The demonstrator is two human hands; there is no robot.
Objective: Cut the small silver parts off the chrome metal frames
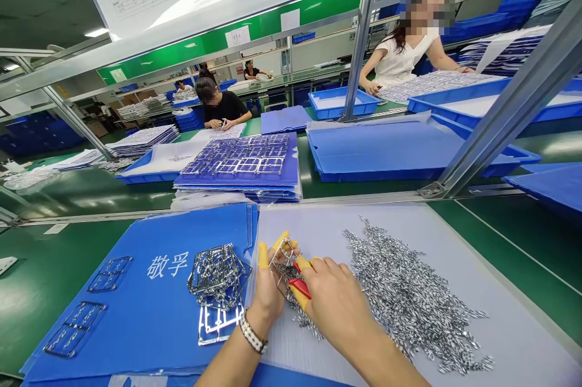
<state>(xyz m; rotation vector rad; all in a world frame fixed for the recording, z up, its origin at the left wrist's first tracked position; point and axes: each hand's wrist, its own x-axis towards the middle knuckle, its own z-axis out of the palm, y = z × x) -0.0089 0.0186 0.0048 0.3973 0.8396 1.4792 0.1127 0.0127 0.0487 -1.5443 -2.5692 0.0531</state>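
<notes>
My left hand (266,290), with yellow finger covers, grips a shiny metal sprue frame (275,261) at its edges. In my right hand (334,296), also with yellow finger covers, are red-handled nippers (299,286); their jaws are at the frame and partly hidden by my fingers. Beneath my hands lies a small heap of loose metal pieces (309,323) on a whitish sheet (313,223). To the right spreads a large pile of small silvery pieces (409,296). On the left, a tangled stack of metal frames (218,275) rests on a blue sheet (150,320).
Two single frames, one nearer (75,329) and one farther (110,273), lie at far left. Beyond the bench's metal rail, more frames (240,153) cover a blue stack beside a blue tray (386,150). A slanted metal post (504,96) rises at right. Co-workers sit opposite.
</notes>
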